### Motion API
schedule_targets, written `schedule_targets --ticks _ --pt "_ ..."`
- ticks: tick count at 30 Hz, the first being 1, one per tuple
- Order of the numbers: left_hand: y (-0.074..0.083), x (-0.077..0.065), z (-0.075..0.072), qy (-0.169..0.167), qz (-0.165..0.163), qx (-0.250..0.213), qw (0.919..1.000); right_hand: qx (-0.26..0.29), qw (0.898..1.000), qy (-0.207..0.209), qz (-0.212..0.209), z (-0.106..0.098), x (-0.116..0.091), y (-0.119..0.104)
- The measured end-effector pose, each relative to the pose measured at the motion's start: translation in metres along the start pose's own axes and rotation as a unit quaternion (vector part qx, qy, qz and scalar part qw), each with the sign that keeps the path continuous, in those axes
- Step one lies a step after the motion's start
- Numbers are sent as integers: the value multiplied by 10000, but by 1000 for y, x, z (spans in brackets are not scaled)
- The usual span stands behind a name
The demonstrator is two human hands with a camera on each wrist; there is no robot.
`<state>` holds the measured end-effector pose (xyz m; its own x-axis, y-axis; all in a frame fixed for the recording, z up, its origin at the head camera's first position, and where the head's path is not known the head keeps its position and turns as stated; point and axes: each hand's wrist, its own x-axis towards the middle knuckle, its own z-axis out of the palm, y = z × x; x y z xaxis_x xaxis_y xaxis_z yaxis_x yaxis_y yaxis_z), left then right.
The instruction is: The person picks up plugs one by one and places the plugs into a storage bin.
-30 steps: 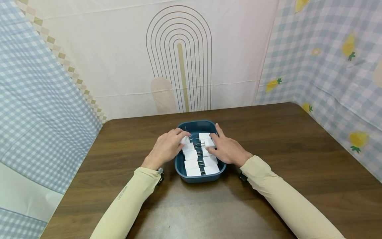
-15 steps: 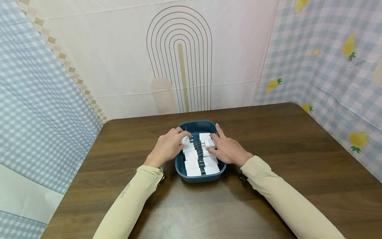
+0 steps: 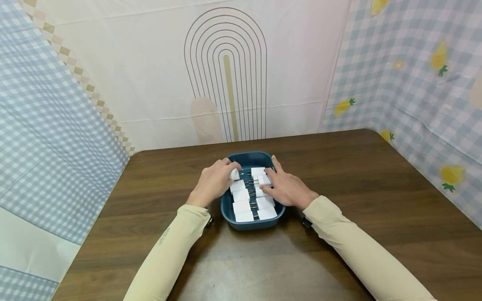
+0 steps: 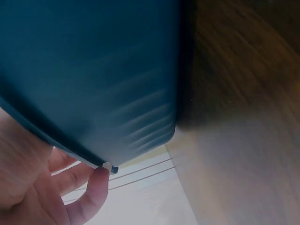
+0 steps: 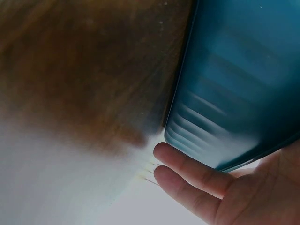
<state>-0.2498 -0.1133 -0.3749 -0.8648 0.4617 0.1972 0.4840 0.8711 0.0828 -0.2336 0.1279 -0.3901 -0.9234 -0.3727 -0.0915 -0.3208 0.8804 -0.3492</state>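
Observation:
White charger plugs with metal prongs lie in two columns inside a dark blue basin, prongs facing inward. My left hand reaches over the basin's left rim and holds a white plug at the far end of the left column. Across from it, my right hand pinches another white plug between thumb and finger, above the right column. In the left wrist view the basin's outer wall hides most of that plug. In the right wrist view, two outer fingers extend outside the wall.
The basin stands on a dark brown wooden table. A pale cloth with an arch pattern hangs behind the table, with checked cloth at both sides.
My left hand has shifted slightly right and turned, and its plug has come down level at the far end of the left column. The right hand has stayed in place with its plug.

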Motion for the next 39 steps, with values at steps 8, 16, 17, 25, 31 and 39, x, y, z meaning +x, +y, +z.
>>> schedule_targets --ticks 8,16,17,25,31,39 --pt "2 7 0 -195 -159 141 9996 11 10000 -21 33 0 1 0" --pt "2 10 1 -345 -176 211 9990 -3 10000 -19 16 0 0 0" --pt "2 10 1 -354 -172 214 9990 -7 10000 -13 10 0 0 0" --pt "3 12 1 -542 -158 227 9981 -40 10000 4 -19 0 0 0" --pt "4 15 1 -737 -202 342 9965 -46 10000 -14 -32 0 0 -1" --pt "5 18 2 -924 -480 234 9943 -26 10000 20 -9 -1 -1 -3"
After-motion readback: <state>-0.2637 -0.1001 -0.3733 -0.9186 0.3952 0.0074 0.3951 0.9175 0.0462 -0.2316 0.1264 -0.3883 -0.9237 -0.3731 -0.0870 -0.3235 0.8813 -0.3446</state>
